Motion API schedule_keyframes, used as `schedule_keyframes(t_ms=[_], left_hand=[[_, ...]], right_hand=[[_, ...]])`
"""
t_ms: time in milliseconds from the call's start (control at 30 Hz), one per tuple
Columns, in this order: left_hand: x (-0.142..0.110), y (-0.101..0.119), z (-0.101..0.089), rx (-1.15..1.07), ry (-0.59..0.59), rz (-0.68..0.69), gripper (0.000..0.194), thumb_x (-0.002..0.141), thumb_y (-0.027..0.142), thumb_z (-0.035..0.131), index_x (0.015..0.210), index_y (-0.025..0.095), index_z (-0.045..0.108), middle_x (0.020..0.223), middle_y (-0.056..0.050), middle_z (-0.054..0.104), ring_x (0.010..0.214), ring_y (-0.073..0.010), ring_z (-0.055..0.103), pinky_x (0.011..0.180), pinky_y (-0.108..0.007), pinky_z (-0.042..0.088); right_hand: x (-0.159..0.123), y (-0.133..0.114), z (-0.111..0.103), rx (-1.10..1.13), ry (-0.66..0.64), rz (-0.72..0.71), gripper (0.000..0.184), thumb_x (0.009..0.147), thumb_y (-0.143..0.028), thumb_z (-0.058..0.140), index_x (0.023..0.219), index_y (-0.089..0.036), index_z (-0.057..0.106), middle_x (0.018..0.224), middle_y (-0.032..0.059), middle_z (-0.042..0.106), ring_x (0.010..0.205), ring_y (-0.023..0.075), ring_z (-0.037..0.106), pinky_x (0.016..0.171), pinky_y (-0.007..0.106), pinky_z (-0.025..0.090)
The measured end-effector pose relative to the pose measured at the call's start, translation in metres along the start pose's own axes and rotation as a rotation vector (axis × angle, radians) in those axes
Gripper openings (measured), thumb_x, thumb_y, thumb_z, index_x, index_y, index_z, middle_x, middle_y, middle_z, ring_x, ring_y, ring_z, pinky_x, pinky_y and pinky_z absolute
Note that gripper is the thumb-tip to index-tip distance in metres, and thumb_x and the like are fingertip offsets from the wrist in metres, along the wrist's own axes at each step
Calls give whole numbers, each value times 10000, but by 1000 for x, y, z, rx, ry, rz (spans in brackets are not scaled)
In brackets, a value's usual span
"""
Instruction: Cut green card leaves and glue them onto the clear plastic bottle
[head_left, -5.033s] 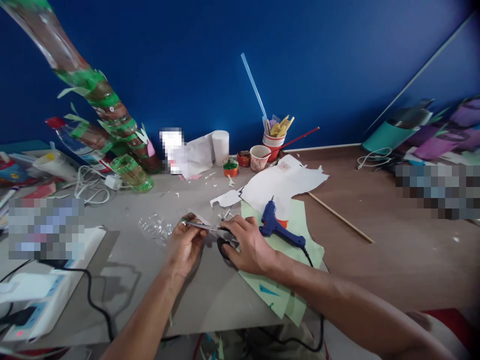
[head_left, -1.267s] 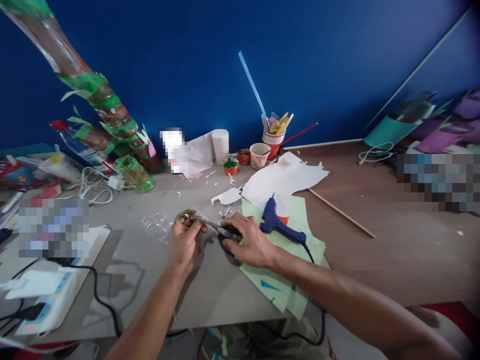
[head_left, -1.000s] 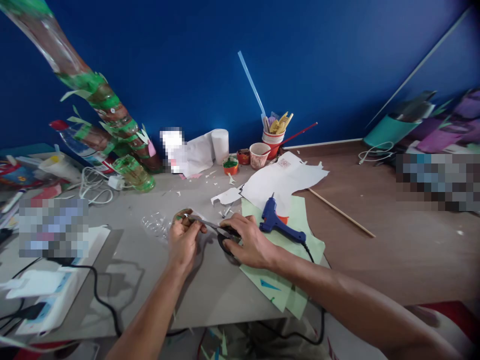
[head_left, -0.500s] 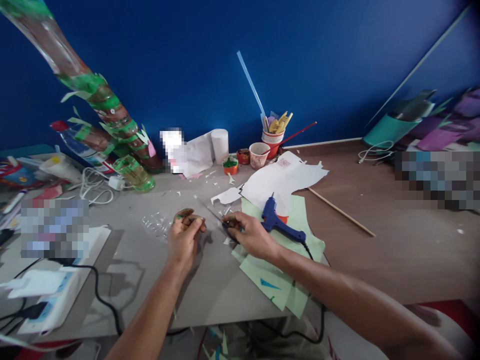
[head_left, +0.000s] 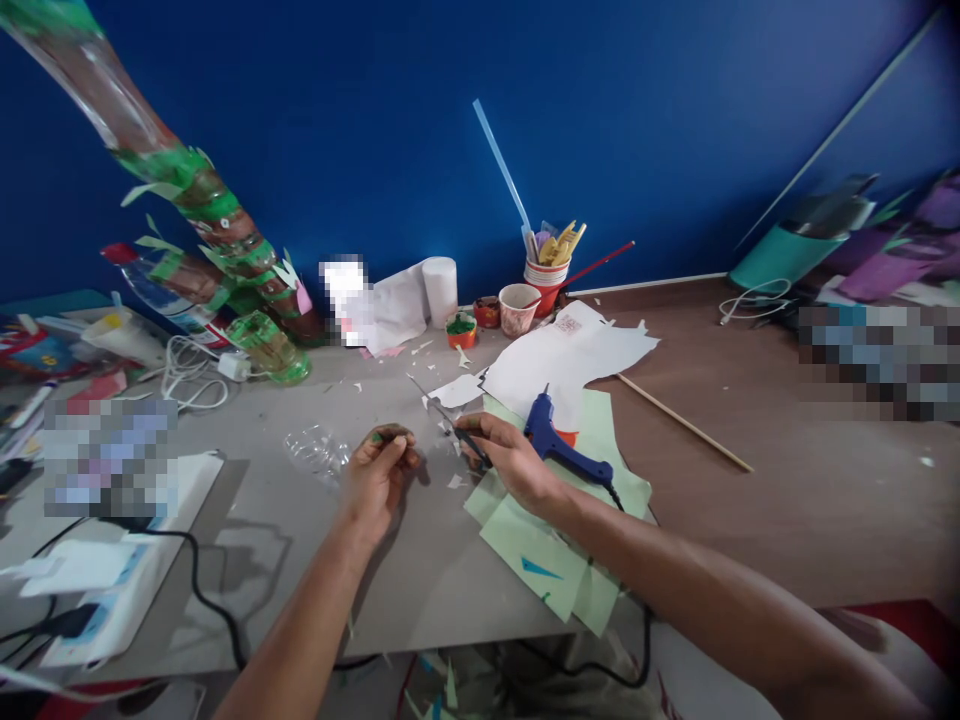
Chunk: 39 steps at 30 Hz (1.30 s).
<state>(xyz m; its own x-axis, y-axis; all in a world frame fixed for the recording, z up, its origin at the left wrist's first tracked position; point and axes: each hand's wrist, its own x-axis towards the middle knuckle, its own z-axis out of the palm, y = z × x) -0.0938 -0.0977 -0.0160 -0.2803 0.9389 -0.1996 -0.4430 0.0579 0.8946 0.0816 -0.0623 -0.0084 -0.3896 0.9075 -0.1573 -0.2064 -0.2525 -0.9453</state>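
In my right hand (head_left: 510,462) is a pair of scissors (head_left: 471,446) with dark handles, the thin blades pointing up and to the left over the table. My left hand (head_left: 381,478) is closed in a pinch, with brown and green showing at its fingertips; what it holds is too small to make out. The scissors are apart from the left hand. Beside the left hand lies crumpled clear plastic (head_left: 313,446). Just right of my right hand, a blue glue gun (head_left: 564,448) rests on light green paper sheets (head_left: 534,560).
A cut white sheet (head_left: 559,365) and a wooden stick (head_left: 686,425) lie beyond the glue gun. Paint cups (head_left: 460,332) and a cup of plastic cutlery (head_left: 549,285) stand by the wall. At left are a painted bottle trunk (head_left: 225,225) and a power strip (head_left: 127,585).
My right hand has shifted slightly right, and the scissors have turned so their handles show more plainly. The left hand has moved slightly right, still pinched.
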Motion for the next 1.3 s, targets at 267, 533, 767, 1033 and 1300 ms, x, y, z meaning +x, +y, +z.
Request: schedule_keyframes(t_ms=[267, 533, 767, 1033, 1300], left_hand=[[-2, 7, 7, -59, 68, -90, 220, 536, 157, 800, 696, 142, 649, 714, 1, 651, 483, -66, 537, 499, -233, 482], [-2, 7, 7, -98, 75, -99, 210, 536, 136, 795, 704, 140, 668, 636, 17, 621, 478, -58, 532, 524, -222, 473], [-2, 7, 6, -105, 62, -104, 222, 556, 148, 797, 718, 147, 645, 661, 20, 630, 485, -58, 532, 523, -212, 466], [1, 5, 4, -117, 50, -119, 212, 553, 145, 800, 662, 129, 620, 564, 38, 578, 480, -54, 503, 533, -202, 471], [-1, 5, 3, -114, 2, -77, 194, 590, 156, 781, 711, 128, 633, 550, 36, 557, 492, -62, 502, 549, -211, 476]], right_hand=[[-2, 5, -1, -220, -51, -94, 264, 726, -240, 561, 976, -165, 596, 687, -14, 567, 640, 126, 519, 579, 254, 410], [-3, 9, -1, -404, -56, -196, 257, 739, -220, 556, 985, -178, 617, 809, 20, 612, 783, 165, 578, 685, 287, 470], [-9, -1, 1, -522, -77, -209, 272, 710, -202, 569, 974, -169, 624, 904, 32, 617, 813, 162, 569, 783, 309, 453], [-13, -1, 3, -699, -101, -344, 290, 695, -169, 584, 982, -175, 626, 904, 32, 619, 845, 177, 582, 815, 332, 409], [-17, 1, 3, -872, -80, -450, 348, 682, -139, 606, 1029, -177, 612, 963, 51, 632, 899, 203, 587, 848, 369, 340]])
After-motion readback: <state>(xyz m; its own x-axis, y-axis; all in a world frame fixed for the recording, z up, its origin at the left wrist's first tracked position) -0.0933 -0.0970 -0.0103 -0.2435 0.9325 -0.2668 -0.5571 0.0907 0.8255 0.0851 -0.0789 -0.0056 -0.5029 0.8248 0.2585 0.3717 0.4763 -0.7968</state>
